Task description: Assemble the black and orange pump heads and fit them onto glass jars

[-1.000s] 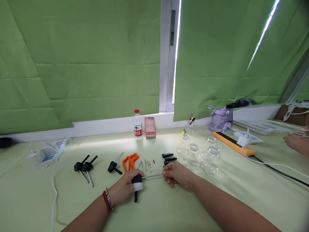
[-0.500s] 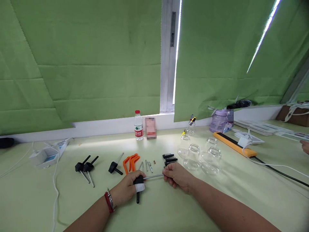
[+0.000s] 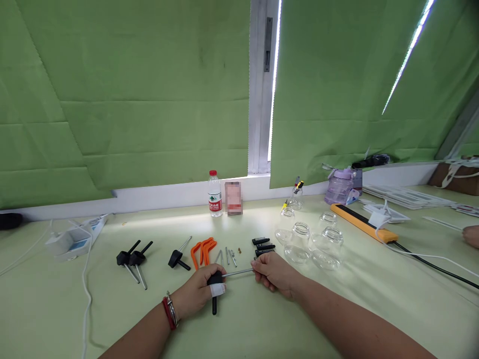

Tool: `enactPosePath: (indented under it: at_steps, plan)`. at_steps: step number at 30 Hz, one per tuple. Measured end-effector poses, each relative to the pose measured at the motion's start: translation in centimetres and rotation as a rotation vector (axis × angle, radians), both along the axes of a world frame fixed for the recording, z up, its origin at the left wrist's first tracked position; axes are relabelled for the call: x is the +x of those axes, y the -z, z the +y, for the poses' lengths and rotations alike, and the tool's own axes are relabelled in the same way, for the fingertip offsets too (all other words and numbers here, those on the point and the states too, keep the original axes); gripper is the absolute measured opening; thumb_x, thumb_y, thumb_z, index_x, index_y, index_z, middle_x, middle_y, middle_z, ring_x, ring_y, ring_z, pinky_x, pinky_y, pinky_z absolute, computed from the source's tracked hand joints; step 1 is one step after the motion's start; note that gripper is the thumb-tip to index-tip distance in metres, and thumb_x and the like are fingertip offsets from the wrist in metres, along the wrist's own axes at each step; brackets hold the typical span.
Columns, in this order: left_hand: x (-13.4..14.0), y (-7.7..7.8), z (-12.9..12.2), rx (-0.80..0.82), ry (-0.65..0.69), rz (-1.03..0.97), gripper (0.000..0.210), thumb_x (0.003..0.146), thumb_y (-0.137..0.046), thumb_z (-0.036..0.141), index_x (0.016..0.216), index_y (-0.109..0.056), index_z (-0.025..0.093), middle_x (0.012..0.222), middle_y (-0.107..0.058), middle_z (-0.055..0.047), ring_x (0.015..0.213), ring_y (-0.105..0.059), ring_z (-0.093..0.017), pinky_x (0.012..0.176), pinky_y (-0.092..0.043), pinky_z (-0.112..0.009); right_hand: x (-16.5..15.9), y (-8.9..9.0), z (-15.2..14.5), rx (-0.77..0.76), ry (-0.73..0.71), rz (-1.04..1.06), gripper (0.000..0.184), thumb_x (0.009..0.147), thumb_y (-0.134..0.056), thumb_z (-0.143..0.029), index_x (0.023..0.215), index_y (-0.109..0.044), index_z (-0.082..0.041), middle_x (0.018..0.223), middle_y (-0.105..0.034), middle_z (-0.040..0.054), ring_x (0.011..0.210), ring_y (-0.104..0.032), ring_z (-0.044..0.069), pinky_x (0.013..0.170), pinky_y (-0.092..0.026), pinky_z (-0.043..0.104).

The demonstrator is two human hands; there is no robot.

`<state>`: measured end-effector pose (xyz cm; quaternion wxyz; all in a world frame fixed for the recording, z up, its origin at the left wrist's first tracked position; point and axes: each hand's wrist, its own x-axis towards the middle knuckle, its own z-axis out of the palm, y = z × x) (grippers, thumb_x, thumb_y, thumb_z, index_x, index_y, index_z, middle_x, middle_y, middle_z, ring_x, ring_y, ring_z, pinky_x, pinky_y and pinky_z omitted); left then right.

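My left hand (image 3: pixel 204 286), with white tape on the thumb, is closed around the black head of a black-handled tool (image 3: pixel 214 304). Its thin metal rod (image 3: pixel 237 272) points right, held roughly level above the table. The fingertips of my right hand (image 3: pixel 275 273) pinch the rod's far end; whether a small part sits there is hidden. Just beyond my hands lie orange bent pieces (image 3: pixel 207 249), loose metal pins (image 3: pixel 227 256), small brass-coloured bits (image 3: pixel 240 251) and black bit holders (image 3: pixel 264 246). Similar tools (image 3: pixel 137 258) rest at the left, and another black-handled one (image 3: pixel 178 258) lies nearer.
Clear glass jars (image 3: pixel 298 244) stand to the right, near an orange power strip (image 3: pixel 362 224) with cables. A water bottle (image 3: pixel 214 194) and a small box (image 3: pixel 234 198) stand by the wall. A white cable (image 3: pixel 87 289) crosses the left side. Another person's hand (image 3: pixel 471 236) shows at the right edge.
Both my hands keep nearly the same place and grip on the tool. At the right edge the other person's hand has moved slightly inward and down, and the papers beside it have shifted.
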<state>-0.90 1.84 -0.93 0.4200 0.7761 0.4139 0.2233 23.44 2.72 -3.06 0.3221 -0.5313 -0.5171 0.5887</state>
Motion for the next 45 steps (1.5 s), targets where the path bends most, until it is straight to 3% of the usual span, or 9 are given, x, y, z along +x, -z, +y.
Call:
enactPosePath:
  at_steps: [14, 33, 41, 45]
  plan:
    - [0.0, -0.4, -0.2, -0.006, 0.031, -0.006, 0.020, 0.077, -0.056, 0.031, 0.093, -0.056, 0.018, 0.084, -0.054, -0.001, 0.076, -0.046, -0.016, 0.069, -0.038, -0.026, -0.5, -1.1, -0.4, -0.041, 0.008, -0.098, 0.035, 0.086, -0.046, -0.044, 0.063, -0.045, -0.018, 0.048, -0.051, -0.0038, 0.029, -0.030, 0.003, 0.029, -0.018, 0.015]
    - [-0.1, -0.4, -0.2, -0.049, 0.045, -0.068, 0.022, 0.076, -0.058, 0.032, 0.093, -0.057, 0.018, 0.087, -0.056, -0.004, 0.078, -0.049, -0.019, 0.069, -0.040, -0.029, -0.3, -0.3, -0.3, 0.006, -0.043, -0.130, 0.046, 0.086, -0.040, -0.056, 0.062, -0.045, -0.017, 0.048, -0.050, -0.0035, 0.029, -0.029, 0.003, 0.029, -0.016, 0.017]
    - [0.0, -0.3, -0.1, -0.025, -0.012, -0.045, 0.024, 0.077, -0.058, 0.035, 0.093, -0.057, 0.017, 0.084, -0.053, -0.004, 0.078, -0.047, -0.019, 0.070, -0.038, -0.028, 0.0, -0.2, 0.0, -0.005, -0.054, -0.035, 0.038, 0.088, -0.037, -0.052, 0.076, -0.048, -0.018, 0.053, -0.053, -0.0039, 0.032, -0.033, 0.004, 0.029, -0.021, 0.015]
    - [0.0, -0.3, -0.1, -0.029, -0.017, -0.034, 0.025, 0.078, -0.058, 0.037, 0.093, -0.056, 0.017, 0.084, -0.053, -0.004, 0.078, -0.047, -0.019, 0.070, -0.038, -0.028, 0.5, -0.1, 0.3, 0.000, -0.094, 0.022, 0.023, 0.084, -0.048, -0.041, 0.081, -0.046, -0.019, 0.056, -0.057, -0.0040, 0.034, -0.038, 0.004, 0.030, -0.025, 0.015]
